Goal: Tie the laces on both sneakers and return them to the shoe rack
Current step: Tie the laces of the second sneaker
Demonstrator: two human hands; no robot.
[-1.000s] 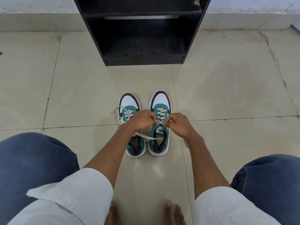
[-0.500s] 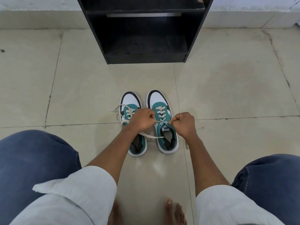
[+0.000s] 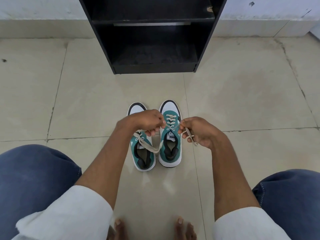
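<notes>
two low sneakers stand side by side on the glossy beige tile floor in the middle of the frame, teal fabric with white toes, dark rims and thick white soles. the right sneaker has a white tongue label reading "puma". the left hand and the right hand each pinch one flat cream lace end of it. the left sneaker has loose laces. the black shoe rack stands at the upper middle.
</notes>
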